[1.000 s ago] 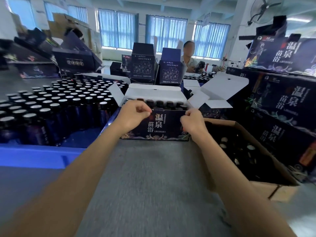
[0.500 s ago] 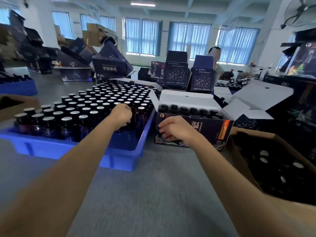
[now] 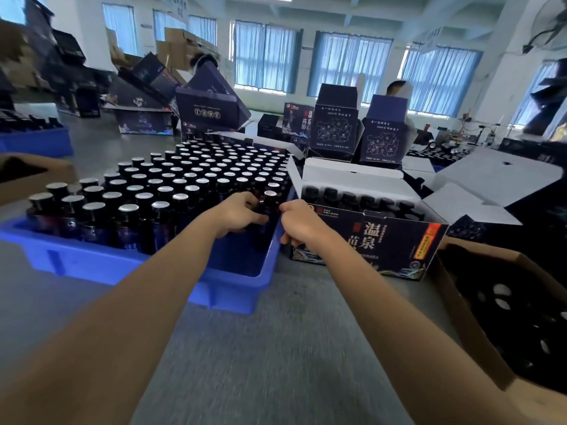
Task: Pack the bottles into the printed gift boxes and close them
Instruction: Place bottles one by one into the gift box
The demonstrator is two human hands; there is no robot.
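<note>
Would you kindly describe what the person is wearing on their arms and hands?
Nothing that shows. The left hand and right hand are ungloved, both forearms are bare to the frame's edge with no sleeve in view, and no watch, bracelet or ring can be seen.

Glossy blue plastic crate (image 3: 92, 259); dark, shiny bottles (image 3: 159, 223), silvery reflective caps (image 3: 129, 207); printed cardboard gift box (image 3: 399, 240), matt white inside; matt grey worktop (image 3: 276, 348).
</note>
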